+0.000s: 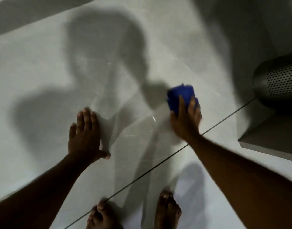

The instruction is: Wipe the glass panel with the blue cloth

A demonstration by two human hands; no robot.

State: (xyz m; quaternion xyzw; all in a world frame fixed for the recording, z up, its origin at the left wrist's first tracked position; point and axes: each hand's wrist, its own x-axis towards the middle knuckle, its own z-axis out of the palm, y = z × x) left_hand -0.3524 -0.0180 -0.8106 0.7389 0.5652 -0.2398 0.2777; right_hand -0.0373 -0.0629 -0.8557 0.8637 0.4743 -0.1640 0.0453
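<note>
Both bare forearms reach forward and up. The left hand [85, 134] lies flat, fingers [86, 116] together and extended, thumb splayed to the side. The right hand [185, 119] is slightly blurred, its fingers curled and gripping. Two bare feet [166, 210] stand below the hands.

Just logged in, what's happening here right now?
A person is wiping a glass panel. The right hand presses a folded blue cloth against the glass, blurred as if mid-stroke. The left hand is spread flat on the glass, empty. Faint streaks show between the hands. A perforated metal cylinder sits on a shelf at right.
</note>
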